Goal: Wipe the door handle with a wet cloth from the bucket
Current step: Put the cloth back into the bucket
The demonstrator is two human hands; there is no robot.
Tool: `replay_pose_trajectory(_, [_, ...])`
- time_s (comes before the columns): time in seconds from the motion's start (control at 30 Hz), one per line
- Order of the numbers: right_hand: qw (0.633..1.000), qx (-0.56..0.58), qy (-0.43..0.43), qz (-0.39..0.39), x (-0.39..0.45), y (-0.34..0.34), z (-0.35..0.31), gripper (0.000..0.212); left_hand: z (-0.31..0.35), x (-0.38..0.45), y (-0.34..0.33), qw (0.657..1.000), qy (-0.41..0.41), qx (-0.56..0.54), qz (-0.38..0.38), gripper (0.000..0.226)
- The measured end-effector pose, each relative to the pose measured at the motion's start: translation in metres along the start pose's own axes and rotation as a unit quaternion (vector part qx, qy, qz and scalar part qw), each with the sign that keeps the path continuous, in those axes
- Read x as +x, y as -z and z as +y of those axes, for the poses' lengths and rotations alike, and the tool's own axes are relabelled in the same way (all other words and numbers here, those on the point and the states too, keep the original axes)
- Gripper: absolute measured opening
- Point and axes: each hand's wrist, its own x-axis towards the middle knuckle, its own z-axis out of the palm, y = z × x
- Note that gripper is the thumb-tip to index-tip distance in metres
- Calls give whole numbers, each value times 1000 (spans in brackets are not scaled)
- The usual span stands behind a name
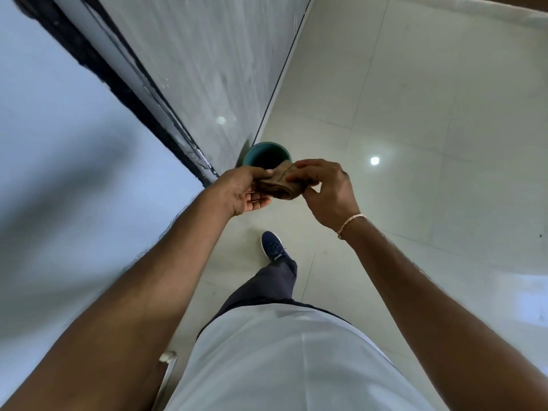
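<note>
A bunched brown cloth (280, 185) is held between both hands above the floor. My left hand (241, 192) pinches its left end with thumb and fingers. My right hand (324, 192) grips its right end from above. Just beyond the cloth, a teal bucket (267, 154) stands on the floor against the wall, its near rim partly hidden by the cloth. A metal bar (167, 378) that may be the door handle shows at the bottom left, beside my left forearm.
A pale blue door panel (59, 173) with a black edge fills the left. A grey marble wall (207, 69) runs away ahead. Glossy cream floor tiles (430, 129) spread to the right. My shoe (274, 247) is stepping forward below the hands.
</note>
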Motion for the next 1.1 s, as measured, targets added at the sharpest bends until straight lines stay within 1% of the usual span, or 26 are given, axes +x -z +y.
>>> replay_pose_trajectory(0.07, [997, 30, -64, 24, 31, 1, 12, 42, 23, 29, -8, 1000, -2, -17, -1, 42])
replay_pose_trajectory(0.1, [992, 56, -110, 38, 47, 2, 16, 41, 34, 42, -13, 1000, -10, -20, -3, 38])
replay_pose_trajectory(0.17, [970, 112, -209, 60, 74, 5, 23, 46, 54, 64, -22, 999, -42, -20, -11, 17])
replay_pose_trajectory(0.2, [954, 145, -256, 57, 92, 8, 26, 48, 67, 74, -26, 998, -59, -22, -15, 14])
replay_pose_trajectory(0.27, [911, 237, -337, 25, 128, 16, 31, 41, 89, 91, -30, 996, -88, -29, -9, 19])
replay_pose_trajectory(0.3, [891, 283, -356, 5, 141, 20, 33, 35, 96, 98, -30, 994, -103, -25, -2, 21])
replay_pose_trajectory(0.33, [878, 312, -363, -11, 158, 24, 36, 30, 105, 106, -30, 993, -115, -24, 6, 24])
replay_pose_trajectory(0.37, [875, 320, -362, -24, 175, 27, 38, 26, 113, 113, -30, 992, -123, -27, 15, 26])
replay_pose_trajectory(0.43, [885, 297, -355, -49, 210, 29, 44, 21, 123, 131, -30, 990, -131, -31, 36, 29])
replay_pose_trajectory(0.5, [904, 249, -337, -79, 241, 21, 54, 26, 127, 147, -32, 989, -135, -26, 56, 30])
replay_pose_trajectory(0.57, [933, 165, -300, -107, 271, 6, 64, 40, 128, 167, -33, 986, -135, -32, 94, 29])
replay_pose_trajectory(0.63, [955, 77, -256, -126, 295, -13, 78, 37, 121, 190, -34, 983, -129, -29, 128, 23])
replay_pose_trajectory(0.7, [966, -1, -207, -157, 318, -39, 96, 31, 110, 225, -33, 977, -125, -6, 171, 18])
replay_pose_trajectory(0.77, [965, -69, -172, -188, 337, -69, 122, 27, 94, 267, -32, 967, -131, 32, 216, 18])
replay_pose_trajectory(0.83, [956, -119, -149, -223, 350, -104, 154, 31, 79, 305, -29, 958, -133, 75, 244, 14])
replay_pose_trajectory(0.93, [940, -180, -120, -265, 370, -169, 217, 46, 51, 368, -26, 943, -133, 166, 258, 35])
replay_pose_trajectory(1.0, [926, -215, -105, -290, 378, -208, 257, 43, 27, 404, -24, 930, -135, 221, 260, 44])
replay_pose_trajectory(1.1, [913, -259, -64, -309, 387, -273, 315, 34, -15, 465, -18, 917, -133, 272, 261, 53])
